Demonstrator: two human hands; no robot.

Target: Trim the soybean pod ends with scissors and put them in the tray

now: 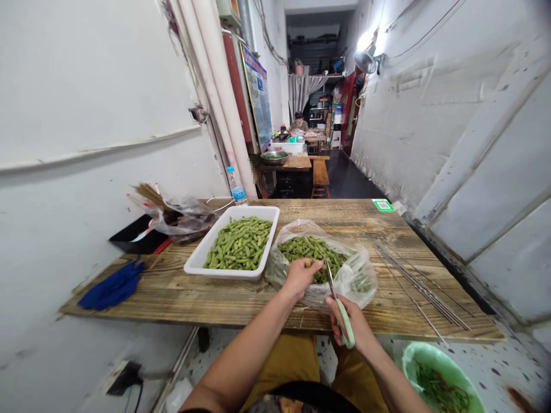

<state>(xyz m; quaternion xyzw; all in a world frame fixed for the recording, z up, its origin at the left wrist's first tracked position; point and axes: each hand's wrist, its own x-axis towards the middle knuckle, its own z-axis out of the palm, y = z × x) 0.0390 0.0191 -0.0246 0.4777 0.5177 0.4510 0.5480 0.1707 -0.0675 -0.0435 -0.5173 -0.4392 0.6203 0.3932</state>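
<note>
My left hand is closed in a pinch on a green edamame pod, just over the open plastic bag. In my right hand is a pair of scissors with pale green handles, its blades pointing up and away next to my left fingertips. More edamame pods fill the bag. To the left of the bag, a white tray holds a heap of edamame pods. How far apart the blades are is hard to make out.
Several metal skewers lie on the wooden table's right side. A green bin with trimmings stands below its right front edge. At left are a blue cloth, a black box and a water bottle. Another person sits far back.
</note>
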